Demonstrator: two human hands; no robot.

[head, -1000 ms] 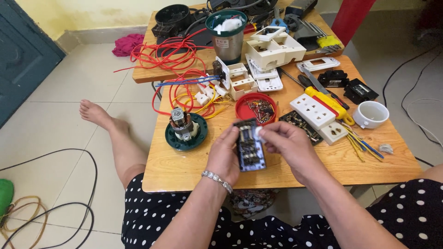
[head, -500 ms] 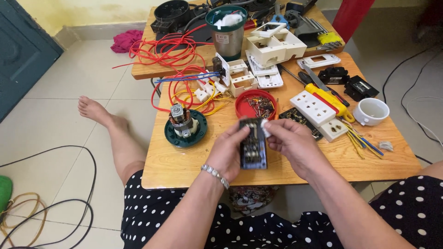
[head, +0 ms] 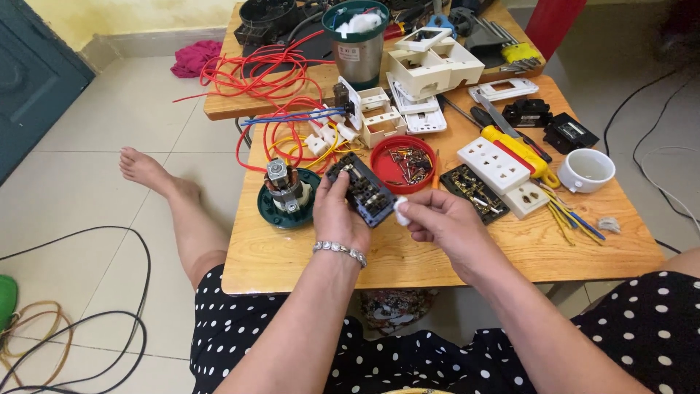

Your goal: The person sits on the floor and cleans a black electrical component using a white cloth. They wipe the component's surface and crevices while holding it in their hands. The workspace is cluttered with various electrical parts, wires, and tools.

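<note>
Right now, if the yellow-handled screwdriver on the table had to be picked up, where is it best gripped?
Probably around the thick yellow handle of the screwdriver, coming from above. It lies flat and diagonal beside the white socket strip, its upper side uncovered.

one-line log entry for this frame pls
left hand: holds dark socket module | right hand: pinches small white part at module edge | over wooden table
</note>
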